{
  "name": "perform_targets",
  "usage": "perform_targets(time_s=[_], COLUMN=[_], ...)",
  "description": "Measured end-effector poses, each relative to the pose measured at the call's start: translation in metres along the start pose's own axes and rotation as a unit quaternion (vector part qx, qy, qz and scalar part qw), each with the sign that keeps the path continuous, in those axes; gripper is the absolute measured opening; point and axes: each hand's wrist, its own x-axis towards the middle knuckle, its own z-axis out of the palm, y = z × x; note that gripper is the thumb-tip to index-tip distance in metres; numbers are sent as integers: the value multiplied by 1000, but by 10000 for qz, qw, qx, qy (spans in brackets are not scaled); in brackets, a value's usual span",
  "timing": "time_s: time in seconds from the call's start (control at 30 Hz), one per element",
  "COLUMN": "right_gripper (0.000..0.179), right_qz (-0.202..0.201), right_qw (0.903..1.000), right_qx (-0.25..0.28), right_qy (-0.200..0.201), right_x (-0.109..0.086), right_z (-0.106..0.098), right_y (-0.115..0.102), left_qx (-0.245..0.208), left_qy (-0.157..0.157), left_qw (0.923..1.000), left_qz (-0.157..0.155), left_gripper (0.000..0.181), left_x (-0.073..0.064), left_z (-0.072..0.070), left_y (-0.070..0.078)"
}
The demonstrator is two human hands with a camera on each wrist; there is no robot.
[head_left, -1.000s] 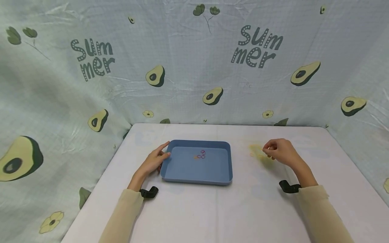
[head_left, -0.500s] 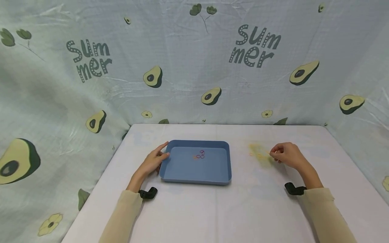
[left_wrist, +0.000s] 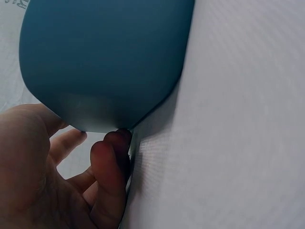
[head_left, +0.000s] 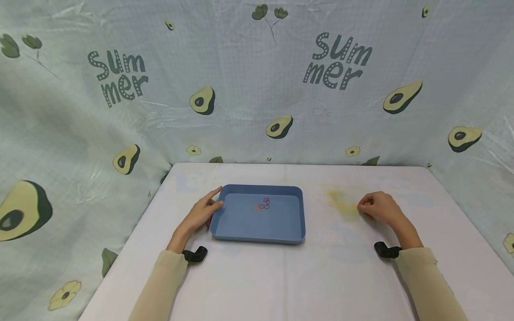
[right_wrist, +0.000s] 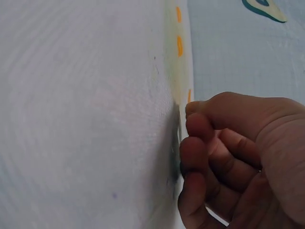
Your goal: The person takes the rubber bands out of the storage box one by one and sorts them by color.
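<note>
My left hand (head_left: 201, 211) holds the left edge of a shallow blue tray (head_left: 257, 227), thumb over the rim; in the left wrist view its fingers (left_wrist: 108, 167) curl against the tray's outer wall. Inside the tray lie three small pinkish-red rubber bands (head_left: 261, 206) and an orange one (head_left: 257, 207). To the right of the tray, my right hand (head_left: 379, 207) is low at the tabletop, thumb and forefinger together. They pinch a small orange rubber band (right_wrist: 189, 95), whose end sticks out past the fingertips in the right wrist view.
More orange rubber bands (right_wrist: 179, 46) lie on the white table (head_left: 257, 281), over a faint yellow stain (head_left: 339, 196) left of my right hand. Behind the table hangs a cloth (head_left: 241, 67) printed with avocados.
My right hand has drawn back to the right and nearer to me, then lowered slightly at the table. My left hand and the tray have stayed in place.
</note>
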Motion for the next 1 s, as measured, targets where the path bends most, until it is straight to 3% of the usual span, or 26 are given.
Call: perform_targets(time_s=[1.0], right_gripper=[29], right_qz=[161], right_qw=[9990], right_qx=[349], right_qy=[-213], right_x=[-7], right_z=[13], right_y=[-2], left_qx=[11], left_qy=[-21], left_qw=[10000], left_qz=[42], left_gripper=[65], left_x=[-4], left_z=[-3], left_y=[-3])
